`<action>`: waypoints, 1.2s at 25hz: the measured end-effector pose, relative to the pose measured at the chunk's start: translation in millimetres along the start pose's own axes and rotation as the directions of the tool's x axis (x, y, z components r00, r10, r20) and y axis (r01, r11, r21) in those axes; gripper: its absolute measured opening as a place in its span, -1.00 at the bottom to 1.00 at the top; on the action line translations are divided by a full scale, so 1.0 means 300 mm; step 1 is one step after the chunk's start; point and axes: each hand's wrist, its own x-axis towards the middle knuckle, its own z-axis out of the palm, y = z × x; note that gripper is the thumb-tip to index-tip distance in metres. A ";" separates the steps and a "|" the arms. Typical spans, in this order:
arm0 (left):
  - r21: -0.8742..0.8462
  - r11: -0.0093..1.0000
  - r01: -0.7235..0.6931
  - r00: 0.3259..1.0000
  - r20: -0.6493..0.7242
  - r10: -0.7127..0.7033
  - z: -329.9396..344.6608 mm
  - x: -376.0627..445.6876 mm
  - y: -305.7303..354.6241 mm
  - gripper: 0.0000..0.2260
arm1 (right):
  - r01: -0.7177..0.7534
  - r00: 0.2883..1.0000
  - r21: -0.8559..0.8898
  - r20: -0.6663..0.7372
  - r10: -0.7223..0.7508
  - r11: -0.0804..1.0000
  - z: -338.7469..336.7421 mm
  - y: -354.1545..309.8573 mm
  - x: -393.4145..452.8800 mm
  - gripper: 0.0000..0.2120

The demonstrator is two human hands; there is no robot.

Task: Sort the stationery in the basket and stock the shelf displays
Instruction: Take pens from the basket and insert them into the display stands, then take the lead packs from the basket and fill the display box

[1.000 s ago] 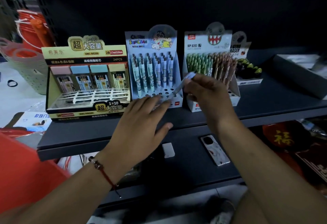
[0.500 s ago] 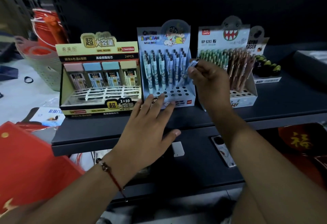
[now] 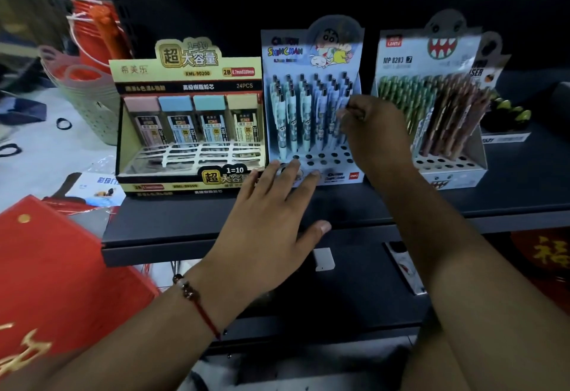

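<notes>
Your right hand [image 3: 374, 131] pinches a pen [image 3: 341, 126], near upright, just above the blue display box [image 3: 311, 106] at frame centre, while your left hand [image 3: 271, 224], fingers flat, steadies its lower front edge.

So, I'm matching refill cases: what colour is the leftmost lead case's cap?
Pink cap, seen in the head view.

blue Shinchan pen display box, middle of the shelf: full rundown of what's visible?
The Shinchan pen display box is light blue printed card with a tall cartoon header and a stepped base punched with round holes. It stands upright on the dark shelf between the lead-refill box and the monster pen box. Blue-white pens fill the back rows; the front holes are empty. The left hand rests straight fingertips on its front lip. The right hand pinches a pen at its right side.
</notes>
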 end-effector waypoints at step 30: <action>-0.277 0.556 -0.784 0.558 0.080 0.826 0.141 -0.099 1.466 -0.53 | -0.618 0.604 -0.741 -0.233 0.762 0.263 -1.384 0.613 -1.515 -0.56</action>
